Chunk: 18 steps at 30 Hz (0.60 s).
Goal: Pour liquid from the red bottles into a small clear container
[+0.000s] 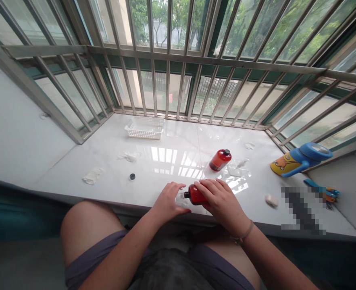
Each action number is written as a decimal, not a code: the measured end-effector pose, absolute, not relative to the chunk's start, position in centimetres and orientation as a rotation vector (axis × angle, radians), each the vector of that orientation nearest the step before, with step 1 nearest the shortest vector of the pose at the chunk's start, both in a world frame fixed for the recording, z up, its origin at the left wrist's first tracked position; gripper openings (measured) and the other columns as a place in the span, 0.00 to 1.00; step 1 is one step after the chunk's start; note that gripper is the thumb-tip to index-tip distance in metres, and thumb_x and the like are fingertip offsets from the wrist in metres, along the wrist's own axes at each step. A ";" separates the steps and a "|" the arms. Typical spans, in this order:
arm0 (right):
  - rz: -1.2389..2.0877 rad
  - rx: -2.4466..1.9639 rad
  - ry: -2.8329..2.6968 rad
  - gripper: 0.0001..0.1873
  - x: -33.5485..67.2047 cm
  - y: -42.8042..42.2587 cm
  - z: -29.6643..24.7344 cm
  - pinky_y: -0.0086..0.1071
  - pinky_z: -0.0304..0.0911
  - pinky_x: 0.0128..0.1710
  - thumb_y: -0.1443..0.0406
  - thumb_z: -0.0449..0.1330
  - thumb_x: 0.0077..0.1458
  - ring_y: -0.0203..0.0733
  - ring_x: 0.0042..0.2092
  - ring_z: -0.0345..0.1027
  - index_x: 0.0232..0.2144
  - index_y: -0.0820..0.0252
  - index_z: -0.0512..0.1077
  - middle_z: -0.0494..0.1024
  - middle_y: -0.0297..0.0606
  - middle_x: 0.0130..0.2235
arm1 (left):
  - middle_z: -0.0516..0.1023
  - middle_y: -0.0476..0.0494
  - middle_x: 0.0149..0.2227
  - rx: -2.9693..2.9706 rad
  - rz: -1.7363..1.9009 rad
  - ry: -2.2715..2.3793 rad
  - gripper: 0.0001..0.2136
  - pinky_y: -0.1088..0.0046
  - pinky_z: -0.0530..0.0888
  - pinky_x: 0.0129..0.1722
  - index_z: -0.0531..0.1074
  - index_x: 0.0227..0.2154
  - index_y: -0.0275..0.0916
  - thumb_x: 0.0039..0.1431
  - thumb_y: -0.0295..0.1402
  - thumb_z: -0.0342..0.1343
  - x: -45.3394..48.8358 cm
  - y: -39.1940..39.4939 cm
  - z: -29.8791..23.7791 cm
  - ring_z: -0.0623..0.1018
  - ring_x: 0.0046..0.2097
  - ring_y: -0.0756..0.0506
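My right hand [221, 199] is wrapped round a red bottle [197, 195], which lies tipped on its side with its uncapped dark neck pointing left. That neck meets a small clear container [181, 199], curved inside the thumb and fingers of my left hand [170, 202]. Whether liquid is flowing between them is too small to tell. A loose black cap [132, 176] rests on the white sill to the left. Behind my right hand stands a second red bottle [220, 160] with its black cap on.
A white basket [144, 131] sits near the window bars. Crumpled tissues [93, 176] lie at left. Clear plastic pieces [237, 168] are by the second bottle. At right are a blue-and-yellow flask [297, 160], a small pale object [271, 200], a lanyard [323, 191] and a pixelated patch.
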State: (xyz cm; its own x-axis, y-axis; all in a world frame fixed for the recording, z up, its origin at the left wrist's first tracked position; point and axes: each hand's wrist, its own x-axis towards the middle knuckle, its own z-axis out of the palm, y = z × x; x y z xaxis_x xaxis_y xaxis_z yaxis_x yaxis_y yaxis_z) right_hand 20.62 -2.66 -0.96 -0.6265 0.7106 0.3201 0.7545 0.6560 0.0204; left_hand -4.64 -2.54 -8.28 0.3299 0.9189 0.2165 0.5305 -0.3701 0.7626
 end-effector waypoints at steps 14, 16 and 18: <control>-0.215 -1.171 -2.582 0.34 20.6 -2.6 -1.1 0.48 0.58 0.63 0.72 0.68 0.59 0.53 0.59 0.72 0.66 0.56 0.68 0.79 0.44 0.60 | 0.79 0.42 0.53 2.010 0.870 1.269 0.42 0.50 0.77 0.59 0.71 0.59 0.45 0.39 0.35 0.83 -4.6 -2.5 -8.2 0.78 0.55 0.34; -0.207 -1.177 -2.581 0.34 20.6 -2.6 -1.0 0.49 0.57 0.64 0.72 0.69 0.59 0.54 0.59 0.72 0.66 0.57 0.68 0.79 0.44 0.60 | 0.79 0.42 0.53 2.010 0.872 1.267 0.42 0.50 0.77 0.59 0.71 0.59 0.45 0.39 0.35 0.83 -4.7 -2.5 -8.2 0.78 0.55 0.34; -0.205 -1.184 -2.578 0.34 20.5 -2.6 -1.0 0.49 0.57 0.64 0.71 0.69 0.60 0.54 0.59 0.72 0.66 0.57 0.68 0.79 0.44 0.61 | 0.79 0.42 0.53 2.009 0.875 1.265 0.42 0.50 0.77 0.59 0.71 0.59 0.46 0.39 0.35 0.83 -4.7 -2.5 -8.3 0.78 0.55 0.34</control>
